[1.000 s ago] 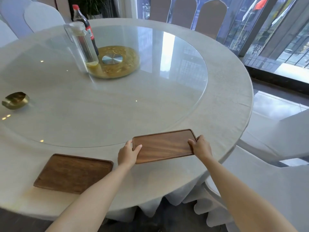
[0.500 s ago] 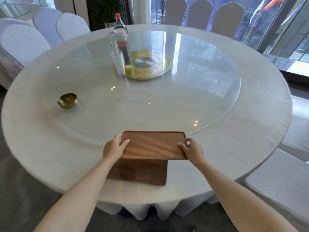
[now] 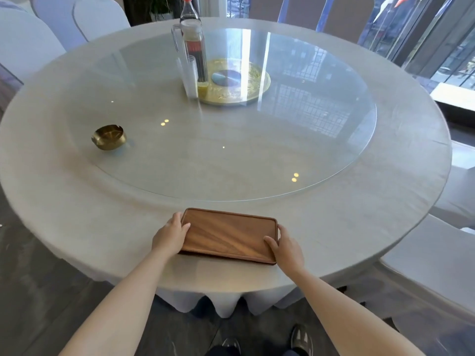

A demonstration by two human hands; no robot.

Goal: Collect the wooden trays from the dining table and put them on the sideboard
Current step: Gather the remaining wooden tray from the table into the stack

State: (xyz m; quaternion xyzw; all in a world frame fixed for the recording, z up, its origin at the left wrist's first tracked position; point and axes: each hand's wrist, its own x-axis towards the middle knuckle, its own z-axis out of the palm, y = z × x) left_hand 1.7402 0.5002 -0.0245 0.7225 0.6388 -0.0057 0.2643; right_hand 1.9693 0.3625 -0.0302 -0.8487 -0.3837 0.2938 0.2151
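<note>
A brown wooden tray (image 3: 227, 233) lies flat near the front edge of the round dining table (image 3: 359, 227). It covers the second tray beneath it, of which only a thin dark edge shows along the front. My left hand (image 3: 171, 233) grips the top tray's left short end, thumb on the surface. My right hand (image 3: 284, 249) grips its right short end the same way. The sideboard is out of view.
A glass turntable (image 3: 295, 155) covers the table's middle, carrying a brass ashtray (image 3: 109, 136), a clear jug (image 3: 191, 62), a dark bottle (image 3: 190, 11) and a gold centre disc (image 3: 234, 80). White-covered chairs (image 3: 431, 268) ring the table. My shoes (image 3: 302, 339) show below.
Both hands carried the tray leftward and set it down on top of the second tray, which now is almost fully covered. My view shifted left with it.
</note>
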